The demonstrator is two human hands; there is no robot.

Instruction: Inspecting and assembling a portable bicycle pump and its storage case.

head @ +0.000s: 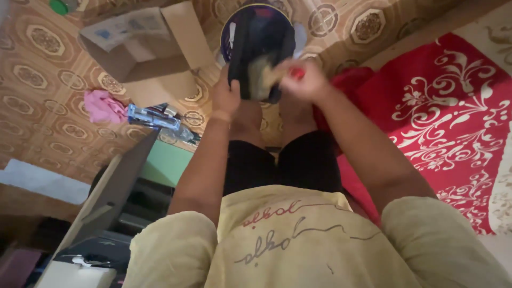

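My left hand (pixel 226 96) grips the side of a dark shoe (pixel 260 50) held up in front of my knees. My right hand (pixel 304 80) is closed on a small red-handled brush (pixel 277 72) whose bristles press against the shoe's lower part. The motion blurs the brush. Behind the shoe stands a round dark-blue tin (pixel 228 32), partly hidden by it.
An open cardboard box (pixel 144 53) lies on the patterned floor at the upper left. A pink cloth (pixel 104 106) and a clear plastic bottle (pixel 154 118) lie below it. A red patterned rug (pixel 437 117) covers the right. A grey board (pixel 114 186) leans at the lower left.
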